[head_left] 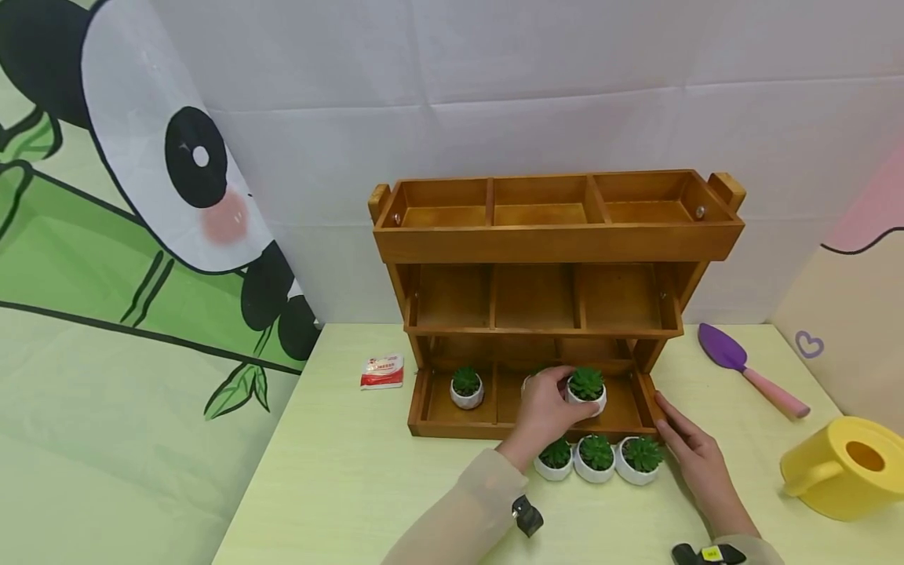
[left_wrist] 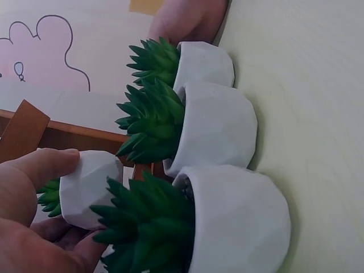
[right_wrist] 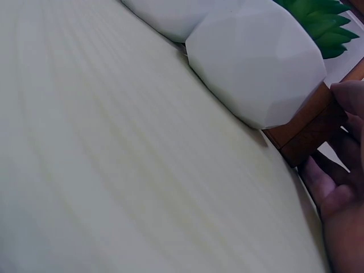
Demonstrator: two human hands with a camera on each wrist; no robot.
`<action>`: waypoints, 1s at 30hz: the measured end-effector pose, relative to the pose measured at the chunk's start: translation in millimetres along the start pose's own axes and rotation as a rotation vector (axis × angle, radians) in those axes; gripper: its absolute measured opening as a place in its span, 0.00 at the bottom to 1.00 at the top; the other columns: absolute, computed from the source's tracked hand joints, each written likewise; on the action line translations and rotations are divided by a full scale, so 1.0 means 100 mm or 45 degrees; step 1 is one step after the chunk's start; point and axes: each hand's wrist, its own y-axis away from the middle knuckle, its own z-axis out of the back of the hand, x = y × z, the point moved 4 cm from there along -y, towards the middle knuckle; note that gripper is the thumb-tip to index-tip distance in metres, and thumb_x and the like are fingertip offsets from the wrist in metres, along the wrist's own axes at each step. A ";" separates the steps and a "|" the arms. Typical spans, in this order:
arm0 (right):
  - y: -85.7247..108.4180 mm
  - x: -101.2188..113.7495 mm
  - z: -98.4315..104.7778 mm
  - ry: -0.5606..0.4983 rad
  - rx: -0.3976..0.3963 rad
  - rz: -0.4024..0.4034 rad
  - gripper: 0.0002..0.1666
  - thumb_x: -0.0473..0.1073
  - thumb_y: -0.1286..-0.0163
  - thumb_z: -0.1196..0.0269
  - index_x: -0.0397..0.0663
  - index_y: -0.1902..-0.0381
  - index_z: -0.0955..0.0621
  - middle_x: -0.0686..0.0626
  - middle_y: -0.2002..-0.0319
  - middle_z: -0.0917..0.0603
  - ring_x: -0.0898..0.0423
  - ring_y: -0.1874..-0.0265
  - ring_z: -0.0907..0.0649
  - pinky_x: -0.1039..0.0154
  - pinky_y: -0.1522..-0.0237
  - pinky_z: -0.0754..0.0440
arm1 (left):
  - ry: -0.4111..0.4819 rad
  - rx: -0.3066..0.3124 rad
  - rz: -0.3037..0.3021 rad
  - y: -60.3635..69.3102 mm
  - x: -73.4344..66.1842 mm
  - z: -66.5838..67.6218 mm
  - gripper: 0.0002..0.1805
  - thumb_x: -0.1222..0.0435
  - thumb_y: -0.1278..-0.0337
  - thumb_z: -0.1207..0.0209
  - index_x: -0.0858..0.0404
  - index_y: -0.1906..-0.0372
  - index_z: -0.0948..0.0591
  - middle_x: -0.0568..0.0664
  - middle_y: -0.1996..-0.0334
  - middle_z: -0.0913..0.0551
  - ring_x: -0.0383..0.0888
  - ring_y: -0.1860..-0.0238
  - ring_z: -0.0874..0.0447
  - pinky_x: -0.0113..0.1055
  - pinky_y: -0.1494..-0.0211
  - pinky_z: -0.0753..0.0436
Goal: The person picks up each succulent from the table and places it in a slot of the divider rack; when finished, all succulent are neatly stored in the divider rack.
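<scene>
My left hand (head_left: pixel 542 410) holds a small potted succulent (head_left: pixel 586 386) over the right part of the shelf's lowest tier. In the left wrist view, thumb and fingers grip its white faceted pot (left_wrist: pixel 91 190). Behind that hand, another small plant in the middle compartment is mostly hidden. My right hand (head_left: pixel 699 463) touches the front right corner of the brown wooden shelf (head_left: pixel 452 430), its fingers mostly straight. In the right wrist view, the fingers lie against that wooden corner (right_wrist: pixel 304 133). One succulent (head_left: pixel 466 387) sits in the lowest left compartment.
Three potted succulents (head_left: pixel 595 458) stand in a row on the table before the shelf. To the right lie a purple trowel (head_left: pixel 752 369) with a pink handle and a yellow watering can (head_left: pixel 840 471). A red and white packet (head_left: pixel 382 372) lies left of the shelf.
</scene>
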 end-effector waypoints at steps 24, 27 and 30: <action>-0.01 0.02 0.01 -0.027 0.002 0.005 0.34 0.58 0.17 0.47 0.59 0.19 0.35 0.57 0.21 0.37 0.83 0.36 0.38 0.87 0.43 0.35 | -0.332 0.126 0.033 -0.36 -0.28 -0.52 0.30 0.55 0.54 0.18 0.58 0.43 0.13 0.41 0.50 0.13 0.38 0.49 0.17 0.31 0.45 0.17; 0.00 0.01 0.01 -0.044 -0.001 0.010 0.34 0.58 0.17 0.46 0.58 0.19 0.35 0.58 0.21 0.36 0.83 0.36 0.37 0.86 0.43 0.34 | -0.404 0.156 0.039 -0.38 -0.29 -0.58 0.29 0.55 0.53 0.19 0.56 0.44 0.13 0.40 0.51 0.14 0.37 0.50 0.17 0.30 0.46 0.17; 0.00 0.00 0.00 -0.058 -0.004 0.013 0.34 0.57 0.17 0.46 0.57 0.19 0.35 0.57 0.22 0.36 0.83 0.36 0.37 0.86 0.43 0.34 | -0.490 0.180 0.036 -0.39 -0.31 -0.64 0.29 0.55 0.52 0.19 0.55 0.43 0.13 0.39 0.50 0.14 0.37 0.50 0.17 0.30 0.46 0.17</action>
